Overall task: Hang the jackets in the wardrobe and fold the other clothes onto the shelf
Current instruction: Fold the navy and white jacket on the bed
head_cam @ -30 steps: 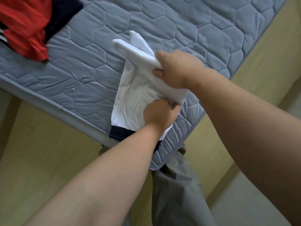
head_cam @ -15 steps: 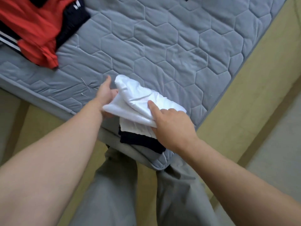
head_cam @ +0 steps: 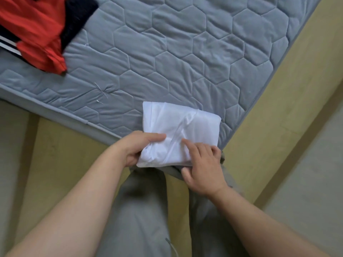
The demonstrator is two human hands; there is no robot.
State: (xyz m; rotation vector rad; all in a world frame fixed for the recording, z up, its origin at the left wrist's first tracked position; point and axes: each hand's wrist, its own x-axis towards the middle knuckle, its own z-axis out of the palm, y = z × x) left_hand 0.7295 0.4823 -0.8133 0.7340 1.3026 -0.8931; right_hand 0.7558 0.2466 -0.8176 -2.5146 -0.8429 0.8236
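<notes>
**At the mattress corner: fold done, carry due**

At far left we noted a crumpled red garment [head_cam: 35, 34] on the mattress [head_cam: 204, 52]. The left hand [head_cam: 137, 149] pinched the folded white garment [head_cam: 178, 130] at its near corner, and the right hand [head_cam: 202, 169] clasped its near edge. We judged a level lift next.

white garment [head_cam: 180, 127] folded flat, left hand [head_cam: 137, 147], right hand [head_cam: 202, 169] moved nearer

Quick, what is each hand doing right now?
Left hand: closed, gripping the folded white garment by its near edge.
Right hand: closed, pinching the same garment's near corner.
</notes>
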